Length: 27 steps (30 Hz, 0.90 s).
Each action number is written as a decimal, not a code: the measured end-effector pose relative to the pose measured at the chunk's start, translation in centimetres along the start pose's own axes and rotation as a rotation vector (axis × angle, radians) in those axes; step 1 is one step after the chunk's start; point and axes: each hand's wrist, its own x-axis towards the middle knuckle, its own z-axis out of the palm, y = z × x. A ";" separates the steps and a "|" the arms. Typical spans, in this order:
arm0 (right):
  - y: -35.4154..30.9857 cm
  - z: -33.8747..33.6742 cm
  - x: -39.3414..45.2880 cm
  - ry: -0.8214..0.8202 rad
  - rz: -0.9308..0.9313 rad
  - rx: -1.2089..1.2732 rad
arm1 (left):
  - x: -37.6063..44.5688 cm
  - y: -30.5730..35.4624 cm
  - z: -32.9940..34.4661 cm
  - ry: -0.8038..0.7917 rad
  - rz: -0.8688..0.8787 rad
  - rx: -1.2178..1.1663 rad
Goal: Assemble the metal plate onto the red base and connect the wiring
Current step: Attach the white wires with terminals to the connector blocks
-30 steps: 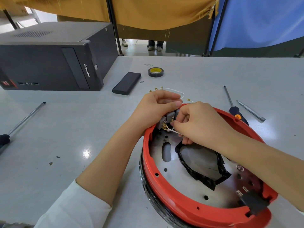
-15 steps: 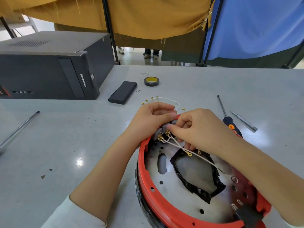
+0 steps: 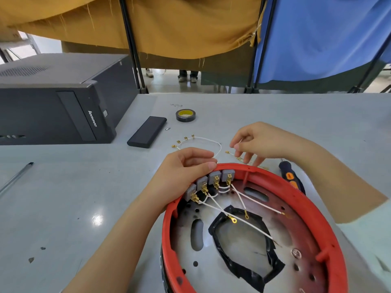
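The round red base (image 3: 300, 193) lies in front of me with the metal plate (image 3: 239, 265) seated inside it, its black-taped opening in the middle. Several grey terminal blocks (image 3: 208, 180) sit at the rim's far left, and white wires with gold terminals (image 3: 237, 210) run from them across the plate. My left hand (image 3: 184, 172) grips the rim beside the blocks. Beyond the rim, my right hand (image 3: 260, 142) pinches a loose white wire over the table. Another loose white wire loop (image 3: 203, 140) with gold ends lies on the table behind the base.
A black computer case (image 3: 53, 102) stands at the far left, with a black flat box (image 3: 147, 132) and a roll of black tape (image 3: 185, 115) near it. An orange-and-black screwdriver (image 3: 292, 178) lies right of the base, a metal rod (image 3: 14, 178) at the left edge.
My right hand has left the terminal blocks and moved up to the table behind the base, where it now pinches a loose wire. The blocks and their wires are uncovered. The left hand stays.
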 end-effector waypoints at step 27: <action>-1.9 1.0 -0.4 0.310 -0.269 0.349 | -0.1 0.6 -1.0 0.217 0.137 0.211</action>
